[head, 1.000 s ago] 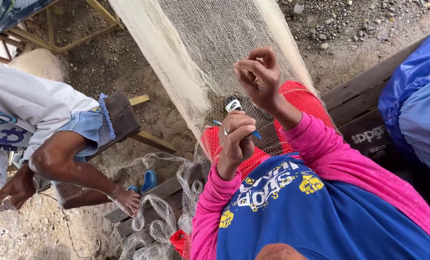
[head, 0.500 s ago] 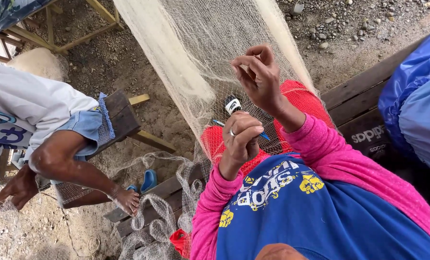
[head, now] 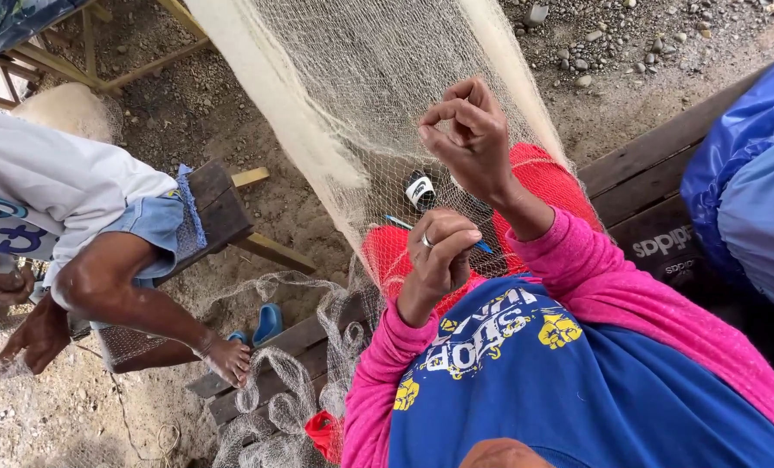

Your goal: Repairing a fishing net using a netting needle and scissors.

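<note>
A pale fishing net (head: 378, 95) hangs down over my lap, which is covered by a red cloth (head: 551, 178). My right hand (head: 472, 139) is raised against the mesh, thumb and forefinger pinched on a strand of it. Just below, my left hand (head: 439, 256), with a ring on one finger, is closed around a thin blue netting needle (head: 397, 222) and a fold of the net. A small black and white spool-like object (head: 419, 190) lies under the mesh beside both hands.
Another person in a white shirt and denim shorts (head: 66, 199) sits on a wooden stool (head: 218, 208) at left, bare foot (head: 226, 357) on the ground. Bunched net (head: 274, 399) lies over planks at bottom. A blue bundle (head: 746, 173) rests on the bench at right.
My right hand has risen a little and curled tighter on the mesh. My left hand shifted slightly under it. The other person's hand at left has dropped lower.
</note>
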